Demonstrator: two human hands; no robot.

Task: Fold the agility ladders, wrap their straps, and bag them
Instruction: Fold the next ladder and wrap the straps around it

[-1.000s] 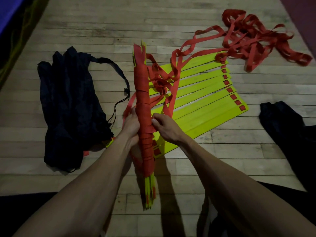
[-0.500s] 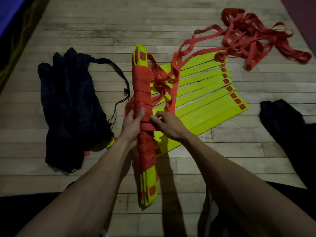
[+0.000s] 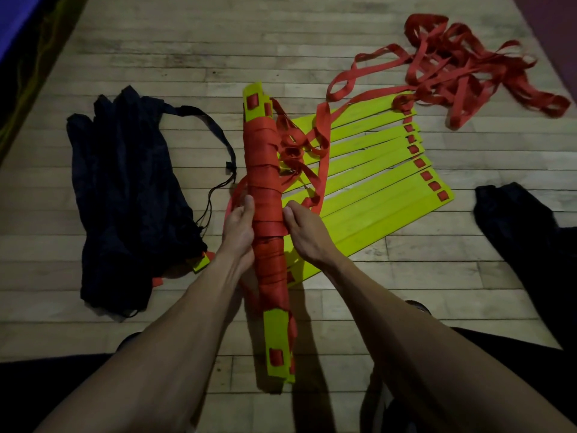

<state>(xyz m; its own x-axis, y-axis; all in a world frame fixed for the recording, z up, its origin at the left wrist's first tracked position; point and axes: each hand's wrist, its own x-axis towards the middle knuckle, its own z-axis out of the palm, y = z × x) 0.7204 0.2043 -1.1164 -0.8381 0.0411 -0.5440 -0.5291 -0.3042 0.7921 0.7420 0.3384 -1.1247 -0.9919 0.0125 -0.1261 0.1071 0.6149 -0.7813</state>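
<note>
The wooden floor (image 3: pixel 156 45) is serving as the work surface, filling the frame. At centre right, a second ladder (image 3: pixel 368 179) is lying with its yellow rungs fanned out flat, probably so it can be gathered next; its loose red straps (image 3: pixel 462 70) are trailing in a tangle toward the upper right. At the left, a dark drawstring bag (image 3: pixel 125 195) is lying crumpled, with a yellow rung end and a red tip showing at its lower edge, which suggests one ladder is already bagged. A second dark cloth (image 3: pixel 515 226), possibly another bag, is lying at the right edge.

In the centre, the folded ladder bundle (image 3: pixel 265 195) is being held upright-in-frame, its middle wound in red strap and yellow ends protruding, keeping the wraps accessible. The left hand (image 3: pixel 239 229) is gripping the bundle's left side, thumb pressing the wraps to stop them slackening. The right hand (image 3: pixel 304 232) is pinching strap against the bundle's right side, fingers curled, likely tensioning the current turn
</note>
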